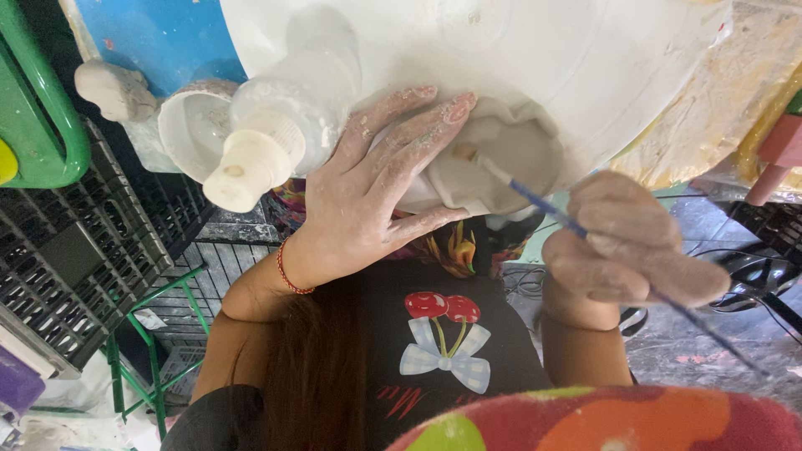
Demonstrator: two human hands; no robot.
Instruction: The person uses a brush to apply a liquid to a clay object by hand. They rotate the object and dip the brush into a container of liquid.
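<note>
Holding one brush [535, 199], two hands [368, 200].

left hand [380, 188] lies flat, fingers spread; right hand [622, 246] is curled in a closed grip.

Head view. The left hand [368, 200], dusted with clay, lies spread over a pale clay piece [501, 167] at the edge of a white round table [535, 58]. The right hand [622, 242], just right of the piece, holds a thin blue brush [543, 205], tip touching it. A white squeeze bottle [276, 125] lies left of the piece, beside a small white cup [196, 125].
</note>
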